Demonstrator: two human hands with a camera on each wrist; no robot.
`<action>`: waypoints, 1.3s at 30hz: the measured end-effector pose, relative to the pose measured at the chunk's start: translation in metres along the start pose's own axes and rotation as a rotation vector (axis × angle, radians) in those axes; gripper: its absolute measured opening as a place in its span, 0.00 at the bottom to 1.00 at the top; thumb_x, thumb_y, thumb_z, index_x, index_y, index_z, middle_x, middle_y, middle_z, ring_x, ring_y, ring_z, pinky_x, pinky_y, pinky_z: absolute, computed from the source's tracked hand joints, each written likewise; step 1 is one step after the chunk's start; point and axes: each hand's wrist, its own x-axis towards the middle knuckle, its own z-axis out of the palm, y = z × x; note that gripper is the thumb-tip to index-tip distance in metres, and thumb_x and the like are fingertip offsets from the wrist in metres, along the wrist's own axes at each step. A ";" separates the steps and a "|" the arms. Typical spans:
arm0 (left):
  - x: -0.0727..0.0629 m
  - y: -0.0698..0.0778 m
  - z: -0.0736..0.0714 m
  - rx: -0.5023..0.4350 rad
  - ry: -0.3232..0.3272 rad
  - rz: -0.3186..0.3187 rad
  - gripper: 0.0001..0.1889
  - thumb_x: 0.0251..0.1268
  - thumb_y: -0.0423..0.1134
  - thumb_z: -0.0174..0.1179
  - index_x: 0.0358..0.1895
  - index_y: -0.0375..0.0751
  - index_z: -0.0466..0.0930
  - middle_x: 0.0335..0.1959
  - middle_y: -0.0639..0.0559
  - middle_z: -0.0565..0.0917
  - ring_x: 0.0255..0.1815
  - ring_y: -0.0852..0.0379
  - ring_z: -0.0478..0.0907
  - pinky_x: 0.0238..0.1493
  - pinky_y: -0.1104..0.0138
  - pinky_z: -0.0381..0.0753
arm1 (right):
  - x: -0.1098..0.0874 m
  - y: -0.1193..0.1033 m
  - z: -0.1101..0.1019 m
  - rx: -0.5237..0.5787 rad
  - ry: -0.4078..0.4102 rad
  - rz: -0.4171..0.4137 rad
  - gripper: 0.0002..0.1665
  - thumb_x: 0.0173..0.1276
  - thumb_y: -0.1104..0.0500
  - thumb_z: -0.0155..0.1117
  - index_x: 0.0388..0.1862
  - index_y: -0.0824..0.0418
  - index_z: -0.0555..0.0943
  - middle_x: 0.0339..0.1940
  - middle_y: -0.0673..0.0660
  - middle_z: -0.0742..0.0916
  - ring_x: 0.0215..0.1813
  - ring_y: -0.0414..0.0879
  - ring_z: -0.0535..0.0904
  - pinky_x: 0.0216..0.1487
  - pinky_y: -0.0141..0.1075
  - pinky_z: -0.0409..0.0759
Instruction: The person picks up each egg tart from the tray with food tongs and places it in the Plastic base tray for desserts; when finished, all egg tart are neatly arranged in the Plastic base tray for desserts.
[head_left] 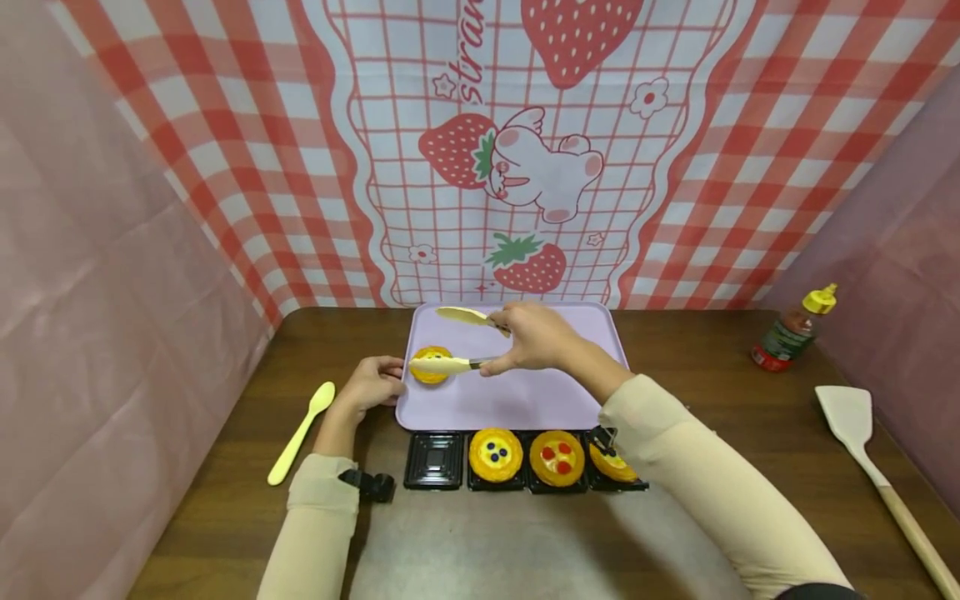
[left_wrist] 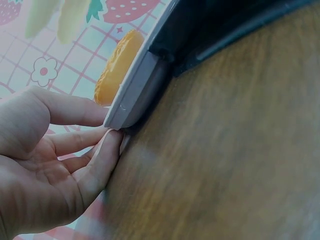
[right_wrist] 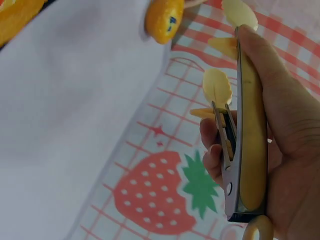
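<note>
My right hand (head_left: 534,335) grips a pair of tongs (right_wrist: 252,125) with cream tips and yellow handle inlays. The tongs' tips are spread apart above the lilac tray (head_left: 510,404). One tip overlaps a round yellow tart (head_left: 429,379) near the tray's left edge in the head view. This tart carries dark blue dots, visible in the right wrist view. With its thumb and fingers on either side, my left hand (head_left: 371,385) pinches the tray's left rim (left_wrist: 120,107). The tart (left_wrist: 117,70) sits just inside that rim in the left wrist view.
Before the tray stand black square plastic holders (head_left: 433,460), several bearing tarts, one blue-dotted (head_left: 495,455) and one red-topped (head_left: 557,457). A pale yellow spoon (head_left: 302,433) lies left. At right are a sauce bottle (head_left: 783,337) and a spatula (head_left: 851,417). A checked cloth (head_left: 300,167) hangs behind.
</note>
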 end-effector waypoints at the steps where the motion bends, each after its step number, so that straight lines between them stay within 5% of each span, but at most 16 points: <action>1: 0.000 0.000 -0.001 0.000 0.004 -0.002 0.29 0.52 0.24 0.62 0.62 0.24 0.71 0.47 0.36 0.75 0.39 0.53 0.77 0.35 0.62 0.85 | 0.003 -0.001 0.004 -0.004 -0.004 0.006 0.51 0.48 0.32 0.77 0.61 0.66 0.80 0.36 0.53 0.83 0.36 0.46 0.75 0.37 0.40 0.77; 10: 0.000 0.001 0.000 0.003 0.001 -0.006 0.29 0.53 0.24 0.62 0.62 0.24 0.71 0.47 0.37 0.77 0.40 0.53 0.78 0.35 0.63 0.84 | 0.012 -0.003 0.031 -0.002 -0.094 0.117 0.53 0.48 0.31 0.76 0.64 0.63 0.78 0.35 0.53 0.83 0.34 0.45 0.73 0.32 0.37 0.74; 21: 0.001 0.002 0.001 -0.017 -0.001 -0.013 0.29 0.52 0.23 0.62 0.62 0.24 0.71 0.47 0.36 0.77 0.40 0.52 0.78 0.35 0.63 0.85 | 0.014 -0.005 0.045 -0.008 -0.134 0.154 0.48 0.50 0.34 0.77 0.64 0.61 0.79 0.39 0.55 0.84 0.35 0.46 0.74 0.33 0.37 0.75; 32: 0.001 0.001 -0.001 -0.015 0.008 -0.016 0.28 0.54 0.23 0.62 0.62 0.25 0.71 0.48 0.36 0.77 0.41 0.51 0.79 0.36 0.61 0.85 | 0.015 -0.003 0.050 0.038 -0.129 0.176 0.42 0.52 0.38 0.77 0.62 0.59 0.81 0.30 0.52 0.83 0.31 0.45 0.72 0.30 0.36 0.71; 39: 0.000 0.000 0.000 0.002 0.013 -0.018 0.28 0.53 0.23 0.62 0.62 0.25 0.72 0.47 0.36 0.75 0.40 0.50 0.78 0.36 0.61 0.85 | 0.012 -0.001 0.050 0.060 -0.104 0.179 0.42 0.51 0.38 0.78 0.60 0.61 0.82 0.19 0.50 0.74 0.24 0.42 0.63 0.24 0.34 0.63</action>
